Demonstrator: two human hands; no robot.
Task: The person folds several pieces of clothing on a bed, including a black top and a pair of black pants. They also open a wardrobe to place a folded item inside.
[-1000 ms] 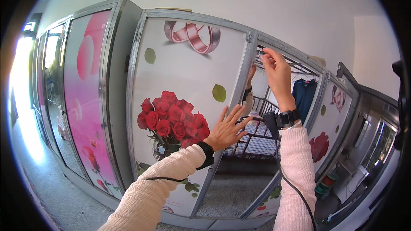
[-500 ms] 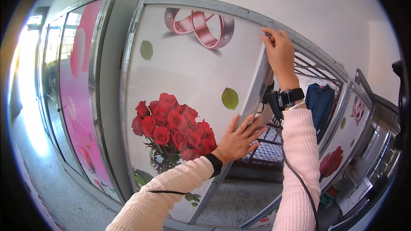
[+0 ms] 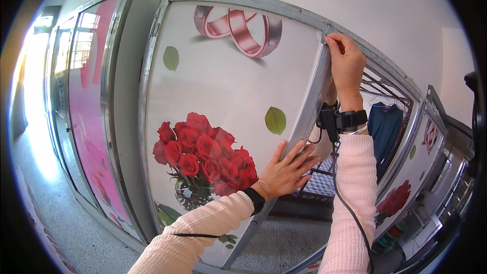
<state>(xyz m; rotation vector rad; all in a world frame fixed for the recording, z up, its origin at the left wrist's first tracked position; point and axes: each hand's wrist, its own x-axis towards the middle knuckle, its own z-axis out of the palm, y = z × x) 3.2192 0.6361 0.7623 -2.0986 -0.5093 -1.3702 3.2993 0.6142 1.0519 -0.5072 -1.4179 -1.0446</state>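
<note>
A white door panel [image 3: 223, 86] in a grey metal frame is printed with red roses, green leaves and two pink rings. My left hand [image 3: 285, 170] rests on it with fingers spread, the fingertips reaching over its right edge strip [image 3: 310, 99]. Higher up, my right hand [image 3: 347, 63] is raised to the panel's top right corner. Its thumb and forefinger are pinched together beside a small metal fitting [image 3: 325, 33] just under the top rail [image 3: 284, 12]. Whatever lies between those fingertips is too small and covered to make out.
Right of the panel is an opening with a bed frame [image 3: 319, 177] and a dark blue garment [image 3: 384, 127] on a hanger. Another rose-printed panel [image 3: 406, 172] stands further right. A pink-panelled cabinet [image 3: 89, 116] is at left, above speckled floor [image 3: 56, 193].
My right hand has shifted a little to the right at the corner, and its fingers are now curled into a pinch. My left hand stays on the panel edge. The whole view has shifted slightly.
</note>
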